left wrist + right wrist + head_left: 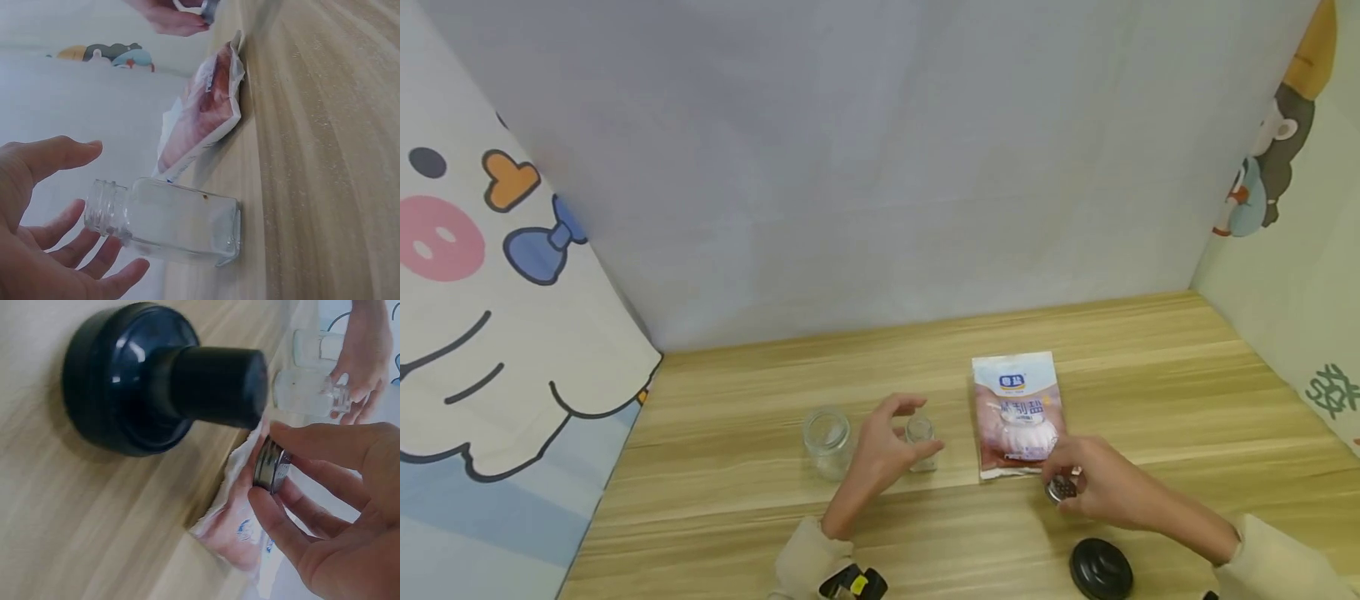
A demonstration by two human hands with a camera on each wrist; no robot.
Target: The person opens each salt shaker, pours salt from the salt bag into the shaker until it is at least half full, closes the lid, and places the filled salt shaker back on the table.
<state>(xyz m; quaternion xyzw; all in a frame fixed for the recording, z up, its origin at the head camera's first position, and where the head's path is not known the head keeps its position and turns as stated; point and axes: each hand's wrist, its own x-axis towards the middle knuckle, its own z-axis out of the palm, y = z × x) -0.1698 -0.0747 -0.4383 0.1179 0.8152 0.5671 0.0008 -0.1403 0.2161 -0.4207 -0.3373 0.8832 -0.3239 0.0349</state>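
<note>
A small clear glass bottle (921,432) with a threaded neck stands uncapped on the table. My left hand (883,446) is spread about its top, the thumb on one side and the fingers on the other. In the left wrist view the thumb is clear of the glass bottle (181,219); whether a fingertip touches its neck I cannot tell. Some pale stuff shows near the bottle's base. My right hand (1108,485) pinches a metal shaker lid (270,465) with small holes between thumb and fingers, above the table near the printed bag's lower edge.
Left of the bottle stands a wider clear glass jar (829,446). A printed white and reddish bag (1018,417) lies flat right of the bottle. Nearer to me, below the right hand, sits a black round piece with an upright cylinder (1101,568). Pale walls enclose the wooden table (715,500).
</note>
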